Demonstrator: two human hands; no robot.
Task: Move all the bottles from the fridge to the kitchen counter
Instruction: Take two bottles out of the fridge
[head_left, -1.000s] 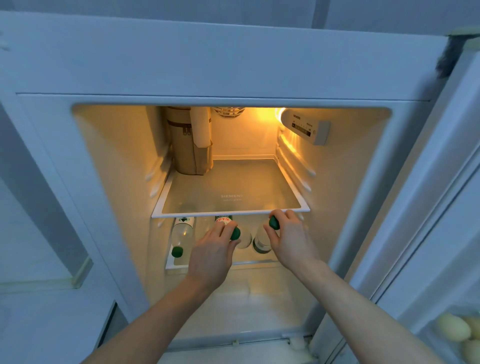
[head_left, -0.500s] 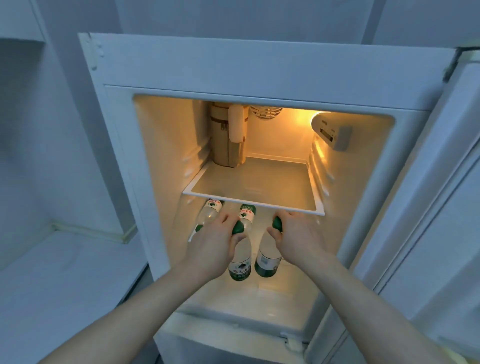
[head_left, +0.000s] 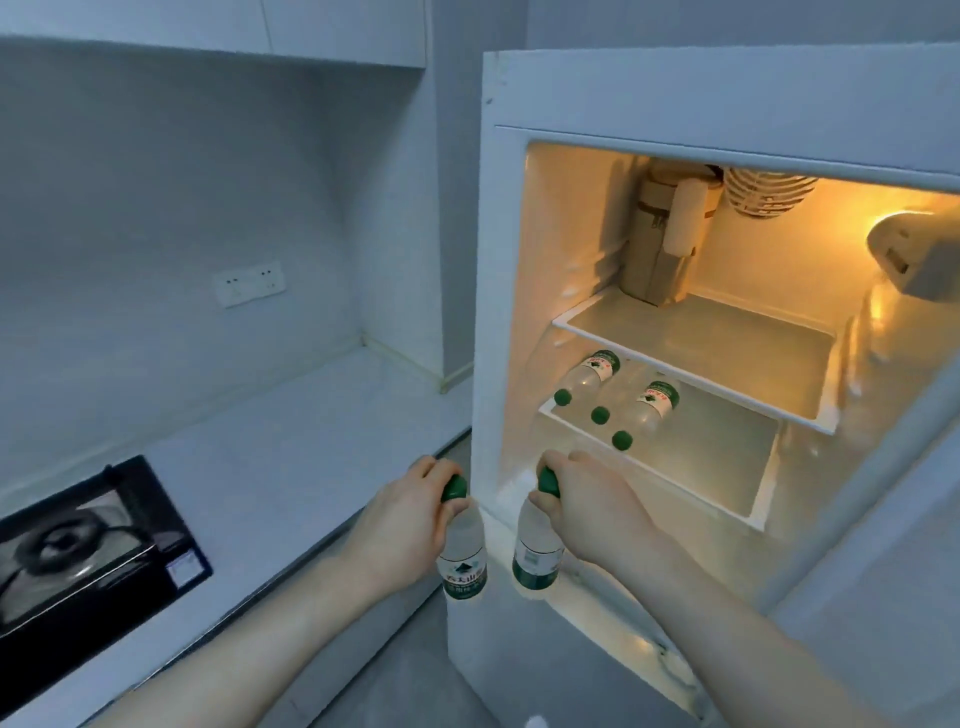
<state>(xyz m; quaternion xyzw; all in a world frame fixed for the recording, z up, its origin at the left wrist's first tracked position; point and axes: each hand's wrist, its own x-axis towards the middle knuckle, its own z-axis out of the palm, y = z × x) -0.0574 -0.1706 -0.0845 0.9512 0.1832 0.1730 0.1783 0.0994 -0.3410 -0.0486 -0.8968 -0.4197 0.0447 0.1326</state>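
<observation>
My left hand (head_left: 402, 525) grips a clear water bottle (head_left: 464, 558) by its green cap, hanging upright just outside the fridge's left edge. My right hand (head_left: 587, 506) grips a second such bottle (head_left: 535, 551) by the neck, in front of the fridge's lower opening. Three more green-capped bottles lie on the lower shelf (head_left: 717, 467): one at the left (head_left: 589, 375), one in the middle (head_left: 613, 397) mostly hidden, one at the right (head_left: 647, 410). The white kitchen counter (head_left: 291, 441) stretches to the left of the fridge.
The open white fridge (head_left: 727, 88) is lit inside, with a bare upper glass shelf (head_left: 727, 343) and a brown container (head_left: 657, 249) at its back. A black gas hob (head_left: 78, 540) sits in the counter at the far left. A wall socket (head_left: 249, 283) is above the counter.
Both hands have pulled their bottles out of the fridge and lowered them. My view has swung left, bringing the counter and hob into sight. Three bottles stay on the lower shelf.
</observation>
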